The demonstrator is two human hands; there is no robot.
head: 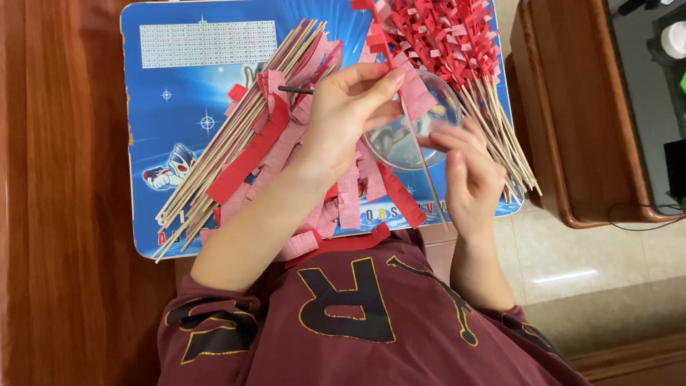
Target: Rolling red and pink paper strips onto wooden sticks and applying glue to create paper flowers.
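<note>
Plainly, the centre of things is a thin bamboo stick (421, 154) with a strip of red fringed paper (382, 32) wound at its upper end. The left hand (350, 107) is closed on it, thumb and fingertips pinching the stick up near the paper, and a small dark tool (294, 89) juts from the back of that same hand. The right hand (468, 171) sits lower, fingers curled narrowly around the stick's lower part, though motion blur hides how firmly.

The stick lies over a shallow clear bowl (400, 143), glassy and round, which rests on a blue printed board (179, 86) serving as worktop. The likeliest slip, judging from this, is the crepe-like paper tearing or unwinding if the pinch loosens, since it looks soft and thin. A knock from either wrist could also tip the light bowl, or scatter the loose sticks.

To the left lies a bundle of bare sticks (214, 171), pale, straight and smooth, mixed with cut paper strips (286, 143) in red and faded pink, their edges snipped into fringe. At the upper right fans a heap of finished sticks (464, 50), red tufts crowded together. Beneath everything is a reddish wooden table (64, 214), and the person wears a maroon sweatshirt (357, 322).
</note>
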